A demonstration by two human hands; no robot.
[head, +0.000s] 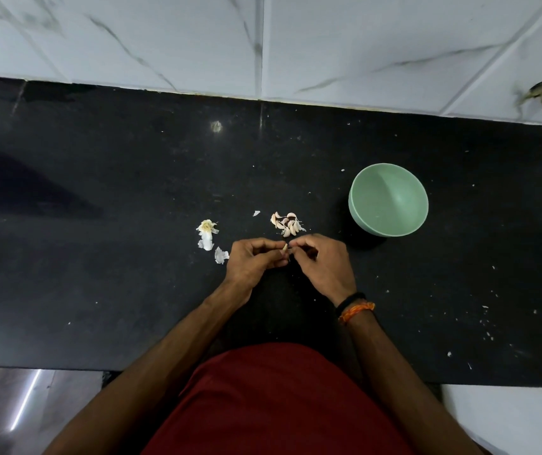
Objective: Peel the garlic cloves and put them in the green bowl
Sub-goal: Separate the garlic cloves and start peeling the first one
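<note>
Black stone counter: the left hand pinches one garlic clove while the right hand picks at its tip. Unpeeled cloves lie just beyond, the green bowl to their right.

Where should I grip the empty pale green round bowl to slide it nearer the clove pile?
Pinch the pale green round bowl at its near-left rim, coming from above: it stands upright and open, the wall is thin, and that side faces the pile of garlic cloves.
</note>
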